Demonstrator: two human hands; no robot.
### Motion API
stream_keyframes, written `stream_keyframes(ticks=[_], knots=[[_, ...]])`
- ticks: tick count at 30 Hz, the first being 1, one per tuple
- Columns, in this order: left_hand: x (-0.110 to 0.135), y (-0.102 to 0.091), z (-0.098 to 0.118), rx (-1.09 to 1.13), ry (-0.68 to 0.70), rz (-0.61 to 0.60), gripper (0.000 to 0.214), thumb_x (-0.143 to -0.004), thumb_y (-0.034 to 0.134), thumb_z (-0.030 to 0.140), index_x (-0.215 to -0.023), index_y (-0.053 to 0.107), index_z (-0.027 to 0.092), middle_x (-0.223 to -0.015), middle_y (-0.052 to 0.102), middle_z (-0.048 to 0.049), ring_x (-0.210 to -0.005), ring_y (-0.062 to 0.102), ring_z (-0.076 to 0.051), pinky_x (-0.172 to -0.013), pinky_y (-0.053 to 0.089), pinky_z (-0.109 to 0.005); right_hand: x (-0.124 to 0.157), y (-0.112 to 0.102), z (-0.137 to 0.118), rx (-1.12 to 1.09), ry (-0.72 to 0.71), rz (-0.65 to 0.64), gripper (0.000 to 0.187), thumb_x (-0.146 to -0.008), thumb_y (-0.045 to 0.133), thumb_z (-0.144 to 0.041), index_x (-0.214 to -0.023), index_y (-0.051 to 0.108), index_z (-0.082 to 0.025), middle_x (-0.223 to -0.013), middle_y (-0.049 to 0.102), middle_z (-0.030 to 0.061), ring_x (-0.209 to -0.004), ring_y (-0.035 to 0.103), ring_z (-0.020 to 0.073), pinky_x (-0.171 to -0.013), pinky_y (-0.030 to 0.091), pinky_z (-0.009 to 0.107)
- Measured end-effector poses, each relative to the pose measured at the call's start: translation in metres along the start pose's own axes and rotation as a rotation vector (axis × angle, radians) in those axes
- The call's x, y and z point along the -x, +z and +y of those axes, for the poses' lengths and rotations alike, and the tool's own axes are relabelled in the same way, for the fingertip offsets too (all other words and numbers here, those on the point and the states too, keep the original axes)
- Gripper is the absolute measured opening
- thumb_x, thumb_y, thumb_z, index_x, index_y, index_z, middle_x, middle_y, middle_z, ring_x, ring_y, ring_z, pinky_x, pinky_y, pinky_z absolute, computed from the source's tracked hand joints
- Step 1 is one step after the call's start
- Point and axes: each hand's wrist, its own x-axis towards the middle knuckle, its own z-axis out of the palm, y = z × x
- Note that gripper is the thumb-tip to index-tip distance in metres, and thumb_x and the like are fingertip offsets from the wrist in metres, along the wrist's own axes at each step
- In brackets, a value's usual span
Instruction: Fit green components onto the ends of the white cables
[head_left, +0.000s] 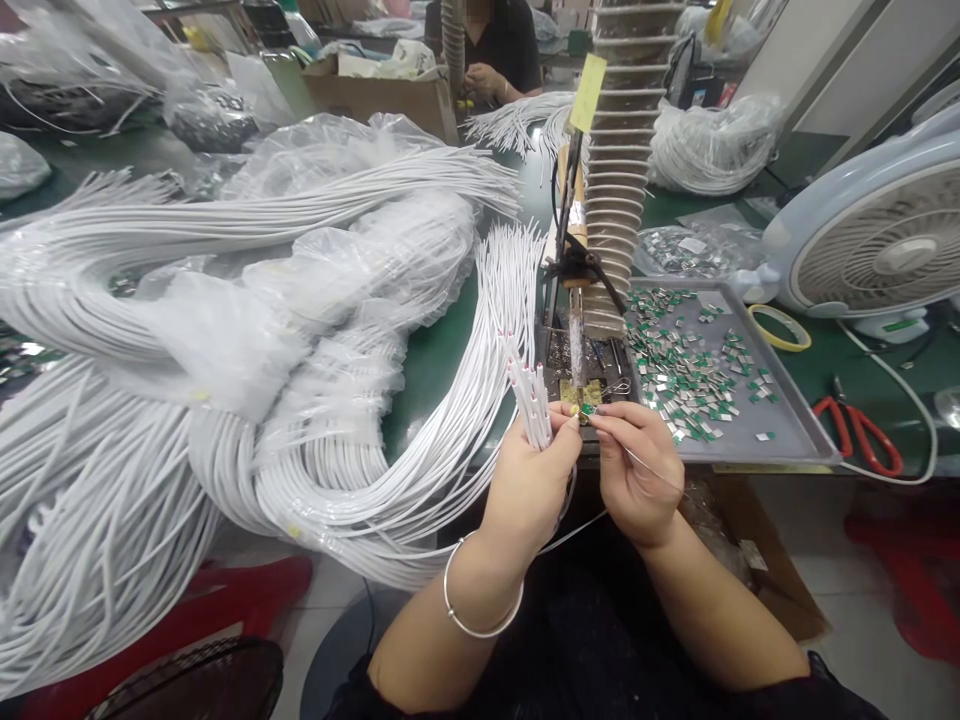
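Observation:
My left hand [529,485] is closed around a bunch of white cables [531,402], their cut ends pointing up with reddish cores. Its thumb and forefinger pinch near a small green circuit board [588,409], just below the tip of a soldering iron [576,345] mounted upright, tip down. From the other side my right hand [637,470] is closed, its fingertips close to the same board. A thin wire [646,464], which looks like solder, runs from these fingertips across the palm. Which fingers bear the board is too small to tell.
Large bundles of white cable [330,480] cover the left side. To the right are a grey tray [795,430] of small green boards, red-handled cutters [859,430], a tape roll [780,328] and a fan [885,230]. A ribbed hose [619,180] hangs ahead; a person [487,50] sits opposite.

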Motion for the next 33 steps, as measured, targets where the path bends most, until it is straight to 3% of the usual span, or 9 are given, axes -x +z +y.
stream_keyframes(ticks=[5,33], knots=[[0.0005,-0.0001,-0.0017,0.01,0.025,-0.011,0.012,-0.072,0.057,0.014,-0.061,0.052,0.017,-0.074,0.056,0.0007,-0.075,0.053,-0.011,-0.074,0.04,-0.024,-0.0002,0.0001,0.0009,-0.007,-0.005,-0.005,0.025,-0.082,0.053,-0.005,-0.1,0.062,-0.021,-0.091,0.061,0.0071,-0.085,0.062,0.0179,-0.072,0.055,0.036],[0.0016,0.0003,-0.0009,0.03,0.016,-0.025,0.014,-0.072,0.057,0.015,-0.06,0.05,0.016,-0.074,0.056,0.0015,-0.065,0.049,-0.008,-0.067,0.04,-0.022,-0.0008,-0.0011,-0.0013,0.006,0.003,-0.007,0.024,-0.082,0.052,-0.008,-0.098,0.062,-0.022,-0.088,0.062,0.0057,-0.081,0.063,0.0177,-0.07,0.055,0.035]])
